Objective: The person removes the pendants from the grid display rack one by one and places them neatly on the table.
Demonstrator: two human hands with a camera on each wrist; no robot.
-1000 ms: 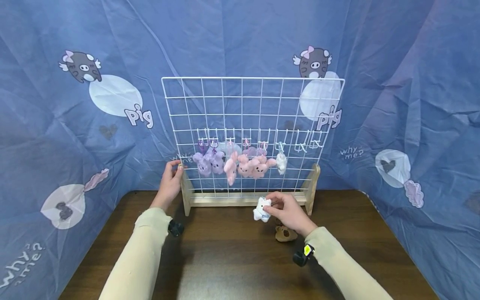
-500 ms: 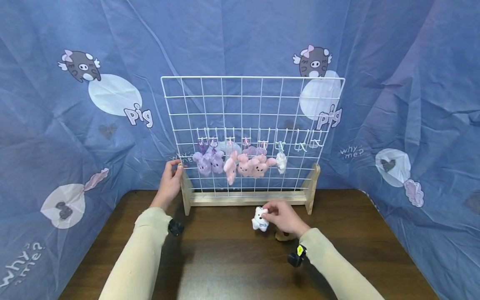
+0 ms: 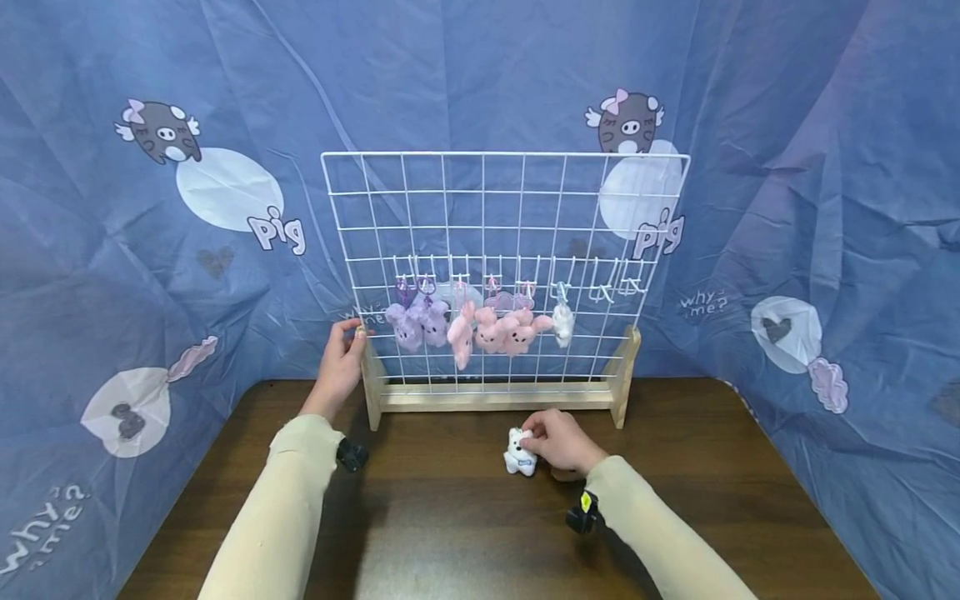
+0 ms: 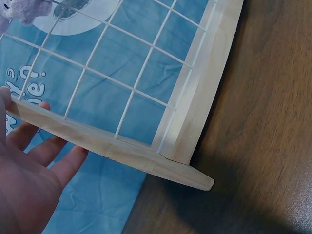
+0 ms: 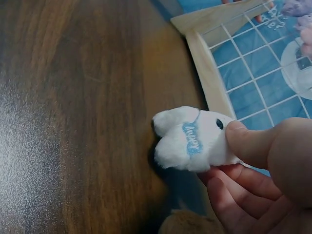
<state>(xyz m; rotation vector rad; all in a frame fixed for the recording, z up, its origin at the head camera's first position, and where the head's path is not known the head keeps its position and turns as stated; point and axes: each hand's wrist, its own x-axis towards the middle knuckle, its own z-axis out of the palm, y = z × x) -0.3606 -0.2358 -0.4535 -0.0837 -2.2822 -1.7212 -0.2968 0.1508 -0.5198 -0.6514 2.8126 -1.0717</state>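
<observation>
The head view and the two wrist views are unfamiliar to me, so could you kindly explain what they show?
There is no machine, just a person's bare left hand and right hand. The head view looks forward and down from the person's head; each wrist view looks from that wrist at its hand's work. On the brown wooden table stands a wire grid rack, with purple, pink and white plush charms hanging on it. The left hand holds the rack's wooden side piece. The right hand pinches a white plush bear; a brown plush toy lies nearby, partly hidden.
</observation>
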